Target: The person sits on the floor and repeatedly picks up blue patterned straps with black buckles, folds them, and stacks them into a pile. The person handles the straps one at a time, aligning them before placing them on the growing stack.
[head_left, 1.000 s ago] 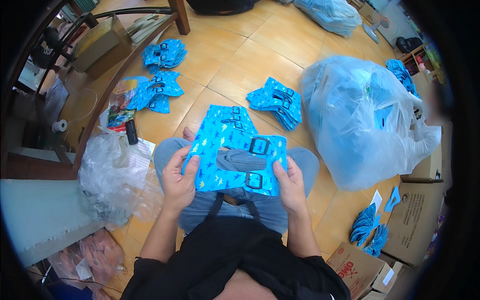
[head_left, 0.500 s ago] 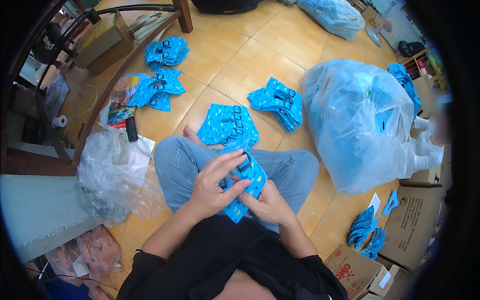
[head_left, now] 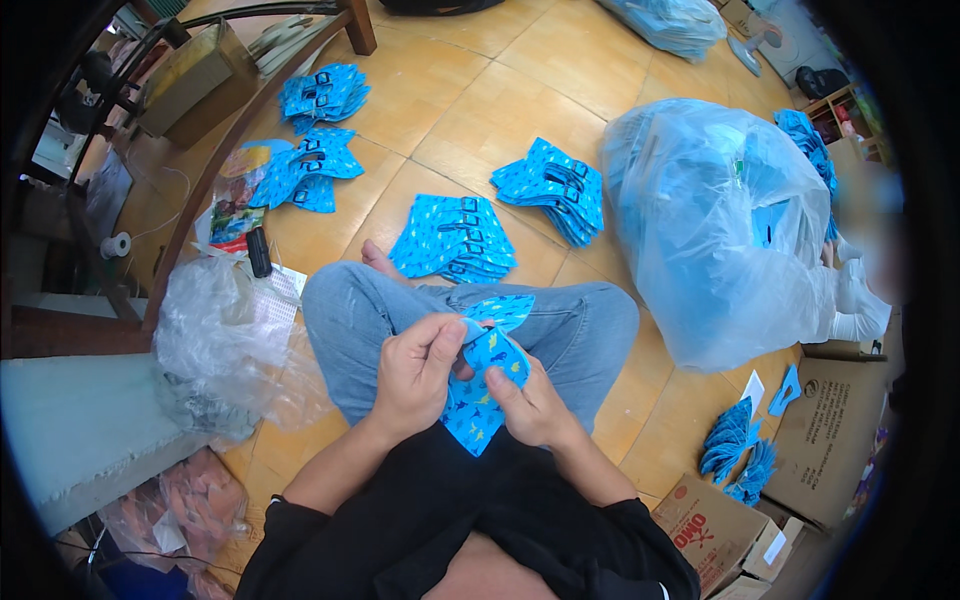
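Right up close, a black top (head_left: pixel 470 530) is filling the bottom, and just past it both hands are working on a blue patterned piece (head_left: pixel 473 420). That piece is sitting bent between them, right above the near edge of the crossed legs in jeans (head_left: pixel 355 325). The left hand (head_left: pixel 418 372) is closing around its left side, thumb pressing against curled fingers. The right hand (head_left: pixel 527 403) is gripping the other side, thumb lying on top of the print, most of its fingers hiding underneath.

Near right, a cardboard box (head_left: pixel 705 540) is standing with small fanned blue bundles (head_left: pixel 728 440) lying just beyond it. Near left, a clear bag of pinkish stuff (head_left: pixel 200 500) is slumping on the floor, and a heap of crumpled clear plastic (head_left: pixel 215 330) is spreading out a bit farther along.

Past the knees, a stack of blue pieces with black buckles (head_left: pixel 430 240) is lying on the tiled floor (head_left: pixel 470 110), and a second stack (head_left: pixel 545 190) is fanning out to its right. Two more piles are resting off to the left. A big see-through bag (head_left: pixel 700 240) is bulging on the right, and way at the far right a fan (head_left: pixel 755 48) is standing near another bluish bag (head_left: pixel 665 30).
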{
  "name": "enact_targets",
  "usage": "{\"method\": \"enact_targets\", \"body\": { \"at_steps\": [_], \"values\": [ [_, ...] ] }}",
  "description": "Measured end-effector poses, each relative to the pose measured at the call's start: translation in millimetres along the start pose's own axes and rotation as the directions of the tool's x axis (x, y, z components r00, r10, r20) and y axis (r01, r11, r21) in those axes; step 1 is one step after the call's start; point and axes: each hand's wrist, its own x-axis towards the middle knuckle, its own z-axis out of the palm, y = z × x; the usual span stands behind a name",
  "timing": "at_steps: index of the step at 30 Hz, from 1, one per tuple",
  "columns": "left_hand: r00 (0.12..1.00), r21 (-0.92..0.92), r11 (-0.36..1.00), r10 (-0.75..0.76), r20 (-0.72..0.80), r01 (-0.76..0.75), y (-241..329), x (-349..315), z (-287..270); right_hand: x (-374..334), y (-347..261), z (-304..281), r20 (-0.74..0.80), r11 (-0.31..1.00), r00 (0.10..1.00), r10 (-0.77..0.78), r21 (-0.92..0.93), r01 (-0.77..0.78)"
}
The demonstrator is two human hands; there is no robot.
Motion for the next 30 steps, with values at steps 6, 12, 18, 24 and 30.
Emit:
{"method": "enact_targets", "body": {
  "at_steps": [6,12,18,24,30],
  "values": [
    [0.999,-0.173,0.984,-0.044,-0.025,0.039,-8.7,4.2,0.8,-1.3,5.2,-1.0,0.014,0.998,0.998,0.057,0.016,-0.057],
    [0.894,0.493,0.780,0.448,-0.010,-0.385,-9.8,16.8,-10.6,-0.4,14.8,11.5,-0.064,0.872,0.928,0.367,0.370,-0.320],
    [0.970,0.283,0.930,0.203,0.133,-0.234,-14.5,10.3,-7.4,-3.3,10.5,-3.8,-0.144,0.903,0.971,0.189,0.415,-0.114],
    [0.967,-0.379,0.889,-0.234,0.104,0.256,-17.0,9.9,-5.8,1.0,11.1,3.6,-0.068,0.871,0.981,0.180,0.474,-0.127],
    [0.956,-0.382,0.877,-0.250,0.156,0.292,-17.2,12.9,-8.6,-0.5,15.9,-2.8,-0.074,0.868,0.981,0.179,0.482,-0.122]
  ]
}}
